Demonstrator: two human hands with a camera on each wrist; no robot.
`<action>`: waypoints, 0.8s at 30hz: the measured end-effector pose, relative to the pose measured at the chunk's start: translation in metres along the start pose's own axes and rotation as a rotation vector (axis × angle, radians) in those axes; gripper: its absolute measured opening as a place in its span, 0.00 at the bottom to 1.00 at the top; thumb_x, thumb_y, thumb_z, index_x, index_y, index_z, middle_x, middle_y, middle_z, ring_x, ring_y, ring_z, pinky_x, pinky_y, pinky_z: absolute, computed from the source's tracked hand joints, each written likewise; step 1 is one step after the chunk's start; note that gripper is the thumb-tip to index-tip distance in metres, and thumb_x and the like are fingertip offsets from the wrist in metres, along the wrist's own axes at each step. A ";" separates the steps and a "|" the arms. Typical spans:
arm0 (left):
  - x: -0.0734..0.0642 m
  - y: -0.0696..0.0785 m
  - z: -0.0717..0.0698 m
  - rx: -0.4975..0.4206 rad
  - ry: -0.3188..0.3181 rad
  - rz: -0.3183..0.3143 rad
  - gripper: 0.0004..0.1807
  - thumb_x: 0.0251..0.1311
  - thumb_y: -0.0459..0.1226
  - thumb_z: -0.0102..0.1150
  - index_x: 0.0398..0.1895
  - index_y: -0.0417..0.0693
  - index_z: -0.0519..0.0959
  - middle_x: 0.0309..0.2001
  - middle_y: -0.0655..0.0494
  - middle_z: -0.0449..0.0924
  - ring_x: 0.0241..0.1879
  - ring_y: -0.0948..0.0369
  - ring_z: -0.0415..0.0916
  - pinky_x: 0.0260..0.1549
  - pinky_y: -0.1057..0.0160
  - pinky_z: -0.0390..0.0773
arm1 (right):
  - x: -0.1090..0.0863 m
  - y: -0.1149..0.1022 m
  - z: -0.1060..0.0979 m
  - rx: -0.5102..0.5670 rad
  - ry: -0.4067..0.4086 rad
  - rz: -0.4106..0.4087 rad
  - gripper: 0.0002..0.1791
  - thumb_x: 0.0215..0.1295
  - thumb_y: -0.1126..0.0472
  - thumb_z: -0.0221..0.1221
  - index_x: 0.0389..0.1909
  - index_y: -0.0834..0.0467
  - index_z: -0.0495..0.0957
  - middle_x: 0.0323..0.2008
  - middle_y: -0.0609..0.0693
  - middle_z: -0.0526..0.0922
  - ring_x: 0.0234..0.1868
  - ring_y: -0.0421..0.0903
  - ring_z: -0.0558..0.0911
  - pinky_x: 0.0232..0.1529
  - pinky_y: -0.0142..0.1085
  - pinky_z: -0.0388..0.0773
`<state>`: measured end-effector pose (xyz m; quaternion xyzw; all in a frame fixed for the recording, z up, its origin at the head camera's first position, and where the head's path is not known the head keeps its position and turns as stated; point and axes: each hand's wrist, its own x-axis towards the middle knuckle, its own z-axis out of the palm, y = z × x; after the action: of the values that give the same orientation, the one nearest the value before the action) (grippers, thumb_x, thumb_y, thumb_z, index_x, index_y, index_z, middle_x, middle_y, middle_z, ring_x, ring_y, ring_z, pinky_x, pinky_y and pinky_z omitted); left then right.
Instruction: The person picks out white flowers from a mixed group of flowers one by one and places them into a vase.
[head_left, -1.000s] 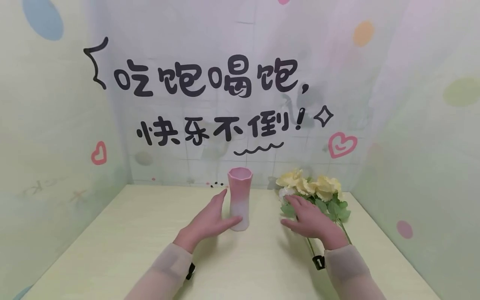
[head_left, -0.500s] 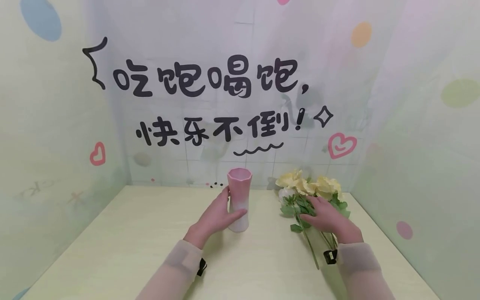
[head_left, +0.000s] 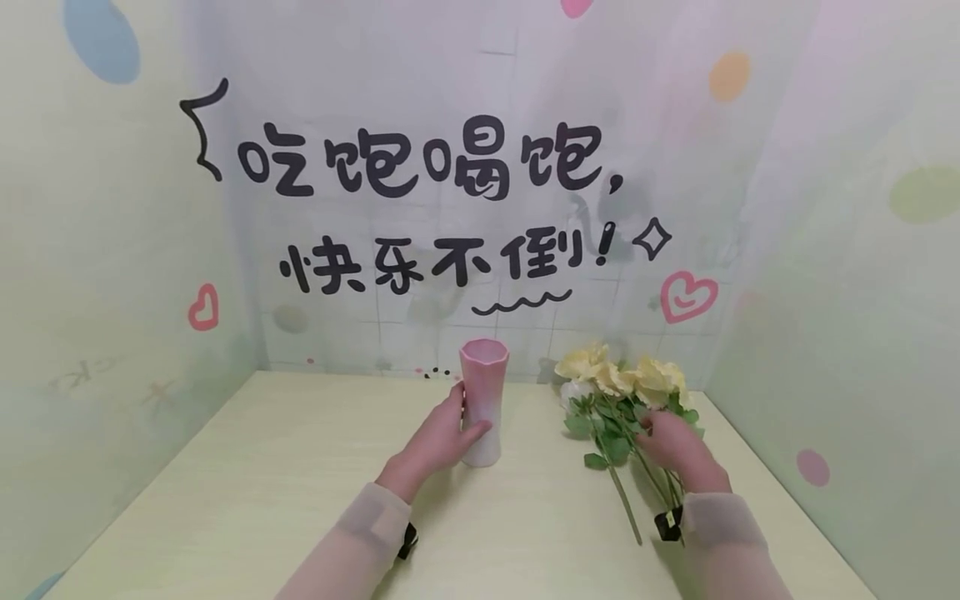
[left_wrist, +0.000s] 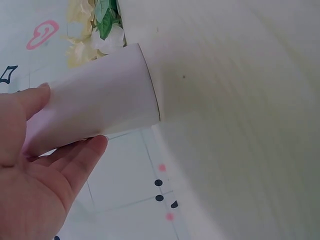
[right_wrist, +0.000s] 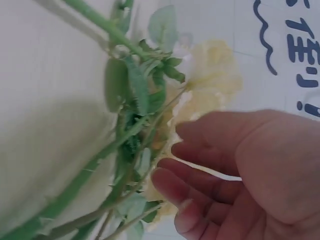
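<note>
A pink-to-white vase (head_left: 483, 408) with a faceted rim stands upright at mid-table. My left hand (head_left: 431, 437) grips it from the left, thumb across the front and fingers round the far side; the left wrist view shows the thumb and fingers on either side of the vase (left_wrist: 105, 95). To the right lie yellow flowers (head_left: 658, 379) and a white bloom (head_left: 576, 393) with green leaves and long stems. My right hand (head_left: 678, 450) is at the stems, fingers loosely bent. In the right wrist view its fingertips are beside a thin stem (right_wrist: 132, 172), with nothing visibly pinched.
The pale table (head_left: 300, 500) runs up to a back wall (head_left: 420, 75) with black lettering and a pink heart. Side walls with coloured spots flank it left and right. One long green stem (head_left: 626, 504) points toward the table's front.
My left hand has moved right and closed round the vase. My right hand has shifted right and down from above the blooms to the stems, its fingers bending. The vase stays in place.
</note>
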<state>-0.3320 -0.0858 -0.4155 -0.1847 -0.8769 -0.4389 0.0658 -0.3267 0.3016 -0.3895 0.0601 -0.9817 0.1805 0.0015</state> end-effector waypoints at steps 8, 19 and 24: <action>-0.001 -0.001 0.003 0.012 0.011 0.000 0.37 0.77 0.40 0.67 0.80 0.32 0.64 0.76 0.34 0.75 0.74 0.39 0.76 0.73 0.37 0.78 | 0.001 0.007 0.011 0.009 0.020 0.053 0.14 0.75 0.69 0.57 0.53 0.74 0.83 0.48 0.68 0.88 0.41 0.55 0.85 0.42 0.51 0.87; -0.002 0.000 0.003 0.032 0.013 -0.017 0.36 0.77 0.41 0.68 0.78 0.33 0.66 0.74 0.35 0.77 0.73 0.40 0.78 0.71 0.37 0.80 | 0.001 0.008 0.013 0.024 0.025 0.084 0.10 0.75 0.70 0.55 0.31 0.65 0.79 0.26 0.54 0.78 0.25 0.44 0.70 0.29 0.37 0.72; -0.001 0.000 0.005 0.041 0.014 -0.012 0.36 0.77 0.42 0.67 0.78 0.33 0.66 0.74 0.35 0.77 0.73 0.41 0.78 0.71 0.38 0.80 | 0.003 0.010 0.013 -0.002 0.005 0.088 0.13 0.74 0.70 0.56 0.50 0.75 0.83 0.46 0.70 0.88 0.40 0.57 0.86 0.41 0.49 0.86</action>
<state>-0.3305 -0.0823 -0.4184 -0.1750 -0.8863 -0.4225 0.0730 -0.3309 0.3056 -0.4053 0.0164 -0.9836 0.1794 -0.0037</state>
